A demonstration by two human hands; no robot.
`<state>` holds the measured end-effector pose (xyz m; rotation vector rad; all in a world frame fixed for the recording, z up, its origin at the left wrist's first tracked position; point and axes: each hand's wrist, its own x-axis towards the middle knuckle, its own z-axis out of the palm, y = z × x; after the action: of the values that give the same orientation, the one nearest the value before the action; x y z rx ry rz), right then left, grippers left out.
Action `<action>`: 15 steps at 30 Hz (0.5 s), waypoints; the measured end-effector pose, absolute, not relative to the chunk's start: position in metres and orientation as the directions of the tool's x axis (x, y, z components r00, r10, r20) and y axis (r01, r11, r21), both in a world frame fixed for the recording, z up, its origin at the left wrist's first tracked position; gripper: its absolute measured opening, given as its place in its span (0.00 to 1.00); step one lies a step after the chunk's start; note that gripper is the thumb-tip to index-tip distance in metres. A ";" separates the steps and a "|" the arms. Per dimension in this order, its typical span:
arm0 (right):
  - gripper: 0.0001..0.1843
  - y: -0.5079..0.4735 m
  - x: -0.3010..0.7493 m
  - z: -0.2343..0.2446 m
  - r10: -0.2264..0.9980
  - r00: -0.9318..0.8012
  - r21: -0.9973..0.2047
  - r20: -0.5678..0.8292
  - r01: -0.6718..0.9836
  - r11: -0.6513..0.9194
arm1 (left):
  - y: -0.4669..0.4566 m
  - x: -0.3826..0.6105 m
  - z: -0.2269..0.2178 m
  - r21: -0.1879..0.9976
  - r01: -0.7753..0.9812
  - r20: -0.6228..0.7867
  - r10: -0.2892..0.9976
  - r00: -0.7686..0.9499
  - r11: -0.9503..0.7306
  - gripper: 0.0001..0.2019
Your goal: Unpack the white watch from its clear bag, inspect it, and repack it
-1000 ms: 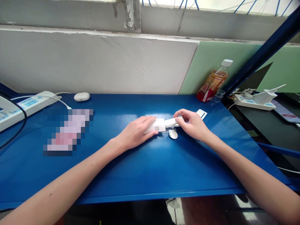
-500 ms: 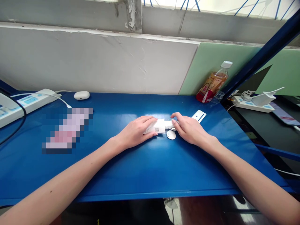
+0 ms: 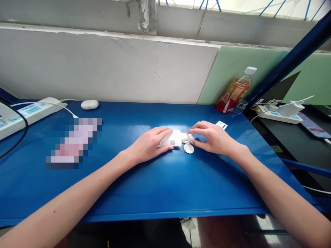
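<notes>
A small white box [image 3: 176, 138] with a printed QR code lies on the blue desk. My left hand [image 3: 151, 143] is closed around its left end, thumb along the near side and fingers along the far side. From the box's right end sticks a narrower white piece [image 3: 186, 137]. The thumb and fingertips of my right hand [image 3: 213, 137] pinch this piece at its far and near edges. Just below it, a round white disc [image 3: 189, 148] rests flat on the desk. Behind my right hand, a white card with a dark stripe [image 3: 222, 125] is partly hidden.
A tea-coloured drink bottle [image 3: 234, 93] leans at the back right corner. An earphone case [image 3: 89, 104] sits at the back left, near a power strip [image 3: 38, 110] with cables and a blurred-out flat object [image 3: 77, 141]. Another power strip [image 3: 279, 114] stands beyond the right post.
My right hand has shifted slightly right and opened its grip wider, its fingers now straighter at the white piece. It covers more of the card. My left hand and the box stay in place.
</notes>
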<state>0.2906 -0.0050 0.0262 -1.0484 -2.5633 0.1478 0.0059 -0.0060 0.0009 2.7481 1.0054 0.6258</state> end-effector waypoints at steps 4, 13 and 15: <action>0.12 -0.003 0.289 0.017 0.692 -0.659 -0.277 0.294 0.634 0.722 | -0.006 0.007 -0.001 0.260 0.580 0.329 0.635 0.699 -0.772 0.24; 0.13 -0.005 0.281 0.008 0.717 -0.597 -0.266 0.360 0.671 0.692 | -0.007 0.008 -0.002 0.245 0.586 0.334 0.635 0.697 -0.772 0.23; 0.12 -0.004 0.284 0.011 0.714 -0.596 -0.259 0.366 0.672 0.694 | -0.007 0.007 -0.003 0.247 0.586 0.336 0.635 0.696 -0.772 0.24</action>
<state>0.2839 -0.0037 0.0109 -1.0713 -2.4599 0.1290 0.0074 -0.0072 -0.0033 2.7802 1.0051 0.6189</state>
